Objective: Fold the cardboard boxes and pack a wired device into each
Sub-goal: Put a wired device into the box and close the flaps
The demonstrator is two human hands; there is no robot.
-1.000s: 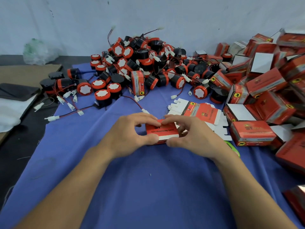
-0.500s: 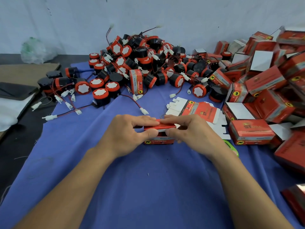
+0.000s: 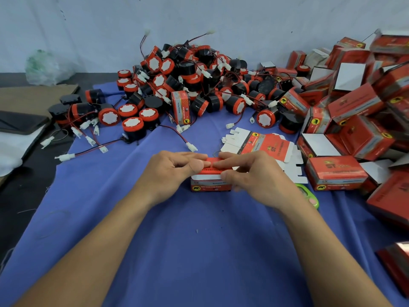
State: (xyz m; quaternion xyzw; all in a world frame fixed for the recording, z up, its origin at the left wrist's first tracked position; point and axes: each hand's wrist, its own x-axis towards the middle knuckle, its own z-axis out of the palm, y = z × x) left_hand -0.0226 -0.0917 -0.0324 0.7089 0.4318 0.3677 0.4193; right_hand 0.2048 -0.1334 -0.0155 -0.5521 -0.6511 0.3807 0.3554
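Observation:
A small red cardboard box (image 3: 210, 187) stands on the blue cloth at the centre, its top flap partly lifted so a white inner strip shows. My left hand (image 3: 170, 173) grips its left end, thumb on the flap. My right hand (image 3: 250, 176) grips the right end, fingers over the top flap. A flat unfolded red and white box blank (image 3: 263, 145) lies just behind my hands. A heap of round black and orange wired devices (image 3: 188, 85) with white connectors fills the back of the cloth. What is inside the held box is hidden.
Folded red boxes (image 3: 336, 176) pile up along the right side, one standing box (image 3: 181, 110) among the devices. A green object (image 3: 307, 194) lies by my right wrist. Loose wires with connectors (image 3: 88, 151) trail at the left. Brown cardboard and a plastic bag (image 3: 44, 67) sit far left.
The box has been turned from lying with its broad face up to standing on the cloth. Both hands have shifted to the top flap, which now shows a white strip.

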